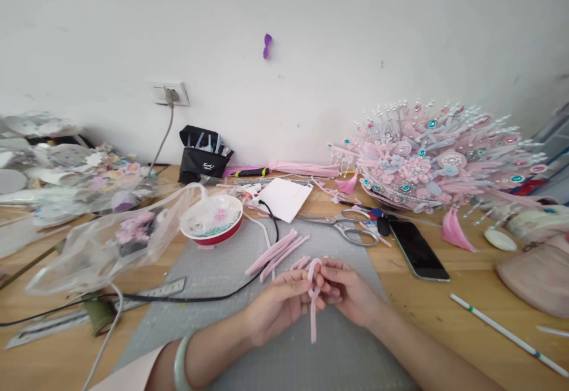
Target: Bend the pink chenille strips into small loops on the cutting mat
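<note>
Between my two hands is a pink pipe cleaner (pixel 313 320), bent into a loop at the top with a straight tail hanging down. My left hand (pixel 284 293), with a pale green bangle on its wrist, pinches the loop from the left. From the other side, the fingertips of my right hand (pixel 349 290) close on the same loop. Just beyond my hands, several folded pink pipe cleaners (pixel 276 255) lie on the grey cutting mat (pixel 213 332).
Silver scissors (pixel 340 225) lie behind my hands, with a phone (pixel 418 249) to the right. A red-rimmed bowl of beads (pixel 212 238) stands left, near a plastic bag (pixel 164 249) and black cable (pixel 208 299). A large beaded pink headdress (pixel 427 166) fills the back right.
</note>
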Action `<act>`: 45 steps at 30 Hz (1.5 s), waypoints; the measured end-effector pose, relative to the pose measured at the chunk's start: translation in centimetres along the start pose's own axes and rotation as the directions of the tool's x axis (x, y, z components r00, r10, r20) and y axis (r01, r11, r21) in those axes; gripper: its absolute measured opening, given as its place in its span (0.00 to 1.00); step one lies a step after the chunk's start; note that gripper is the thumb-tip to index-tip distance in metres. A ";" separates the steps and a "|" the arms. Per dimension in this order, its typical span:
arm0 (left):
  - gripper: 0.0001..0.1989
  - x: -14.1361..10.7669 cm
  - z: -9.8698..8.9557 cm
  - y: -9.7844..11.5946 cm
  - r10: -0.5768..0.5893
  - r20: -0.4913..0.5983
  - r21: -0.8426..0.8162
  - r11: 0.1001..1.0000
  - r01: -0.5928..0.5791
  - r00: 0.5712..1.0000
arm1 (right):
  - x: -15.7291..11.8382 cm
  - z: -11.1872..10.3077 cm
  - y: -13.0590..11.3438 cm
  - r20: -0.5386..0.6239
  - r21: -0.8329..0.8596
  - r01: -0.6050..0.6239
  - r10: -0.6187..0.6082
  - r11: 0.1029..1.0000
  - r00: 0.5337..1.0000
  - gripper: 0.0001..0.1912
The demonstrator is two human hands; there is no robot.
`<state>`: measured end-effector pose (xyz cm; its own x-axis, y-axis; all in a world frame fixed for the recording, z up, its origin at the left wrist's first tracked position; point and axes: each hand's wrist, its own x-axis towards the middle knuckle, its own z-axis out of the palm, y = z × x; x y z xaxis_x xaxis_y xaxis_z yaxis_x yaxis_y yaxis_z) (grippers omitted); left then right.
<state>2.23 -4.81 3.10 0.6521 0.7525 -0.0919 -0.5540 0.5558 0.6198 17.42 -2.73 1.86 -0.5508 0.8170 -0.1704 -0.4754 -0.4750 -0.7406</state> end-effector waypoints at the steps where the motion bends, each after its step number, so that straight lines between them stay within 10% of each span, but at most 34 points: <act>1: 0.05 0.0 -0.1 0.0 -0.005 -0.005 0.000 1.000 0.005 1.000 | 0.0 0.0 0.0 0.013 0.009 -0.005 0.005 1.000 1.000 0.06; 45: 0.06 0.1 -0.5 -0.7 -0.027 0.027 0.074 0.997 0.025 0.999 | -0.1 -0.1 -0.7 0.048 0.021 0.132 -0.133 0.991 0.990 0.07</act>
<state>2.42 -5.01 2.30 0.6803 0.7277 -0.0877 -0.4980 0.5467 0.6731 17.86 -2.41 2.36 -0.5152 0.8562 -0.0392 -0.5584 -0.3700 -0.7425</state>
